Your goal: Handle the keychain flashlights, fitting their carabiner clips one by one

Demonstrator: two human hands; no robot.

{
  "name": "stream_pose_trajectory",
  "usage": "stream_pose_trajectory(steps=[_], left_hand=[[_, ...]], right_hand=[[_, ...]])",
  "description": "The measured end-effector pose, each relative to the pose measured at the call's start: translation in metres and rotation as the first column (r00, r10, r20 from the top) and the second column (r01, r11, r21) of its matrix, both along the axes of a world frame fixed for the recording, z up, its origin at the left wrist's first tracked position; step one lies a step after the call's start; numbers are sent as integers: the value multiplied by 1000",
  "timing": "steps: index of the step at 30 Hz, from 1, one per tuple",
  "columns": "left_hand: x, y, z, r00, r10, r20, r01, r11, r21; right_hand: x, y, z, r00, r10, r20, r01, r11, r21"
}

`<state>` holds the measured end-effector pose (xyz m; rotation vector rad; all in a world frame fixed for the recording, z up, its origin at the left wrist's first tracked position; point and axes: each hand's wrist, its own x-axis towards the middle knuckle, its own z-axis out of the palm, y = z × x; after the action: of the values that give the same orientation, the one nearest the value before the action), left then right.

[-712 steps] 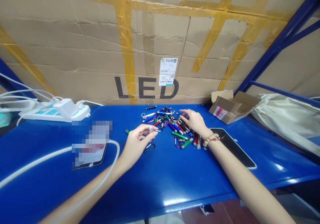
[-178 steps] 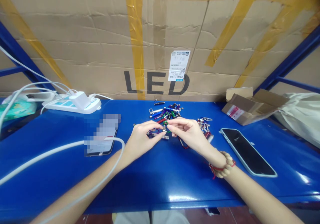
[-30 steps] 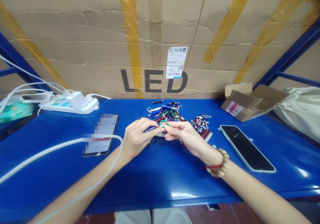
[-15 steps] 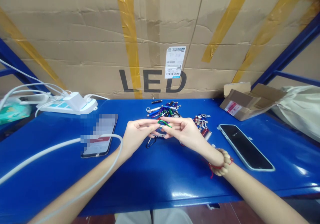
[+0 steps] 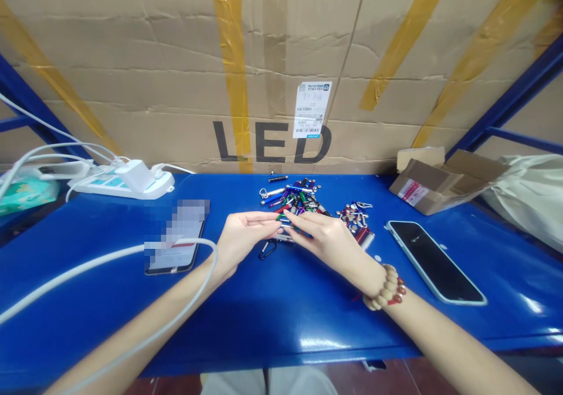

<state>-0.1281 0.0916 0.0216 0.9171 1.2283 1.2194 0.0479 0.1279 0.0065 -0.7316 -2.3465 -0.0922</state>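
- I see both hands meeting just above the middle of the frame, over the blue table (image 5: 281,318).
- My left hand (image 5: 244,237) has thumb and forefinger closed on a keychain light (image 5: 282,221); the other fingers are loosely curled.
- My right hand (image 5: 329,240) pinches the same keychain light from the other side, its fingers stretched almost flat. The piece is too small for me to make out details.
- A bead bracelet (image 5: 385,286) sits on the right wrist.
- Just behind the fingertips lies the pile of keychain lights (image 5: 299,195); a smaller heap (image 5: 355,214) sits right of it.
- A black carabiner (image 5: 265,249) lies on the table under the left fingertips.
- A dark phone (image 5: 435,261) lies centre right, and another phone (image 5: 176,243) centre left, with a white cable (image 5: 101,261) curving past it.
- A power strip (image 5: 125,182) sits at left and a small cardboard box (image 5: 433,185) at right.
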Motion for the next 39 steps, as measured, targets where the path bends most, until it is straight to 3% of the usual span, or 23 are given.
stream_pose_trajectory(steps=[4,9,13,21,28,35,39], left_hand=[[0,-1,0,1000,-11,-29,11,1000,11],[0,-1,2,998,18,-58,-16,999,27],[0,0,2,997,50,-51,-46,996,75],[1,-2,2,996,34,-86,-24,993,112],[0,-2,-3,994,-36,-101,49,991,128],[0,0,-2,989,59,-137,-38,988,152],[0,0,-3,985,44,-165,-13,983,181]], right_hand=[[-2,-3,1,999,31,36,-28,998,-63],[-3,0,-1,981,116,-159,-152,960,-236],[-3,1,-2,975,109,-192,-153,961,-230],[-3,3,-5,988,-3,-152,-37,965,-260],[-3,1,-6,994,29,-106,-51,976,-210],[-1,1,-2,998,27,-49,-39,962,-271],[1,3,0,996,70,-46,-81,947,-310]])
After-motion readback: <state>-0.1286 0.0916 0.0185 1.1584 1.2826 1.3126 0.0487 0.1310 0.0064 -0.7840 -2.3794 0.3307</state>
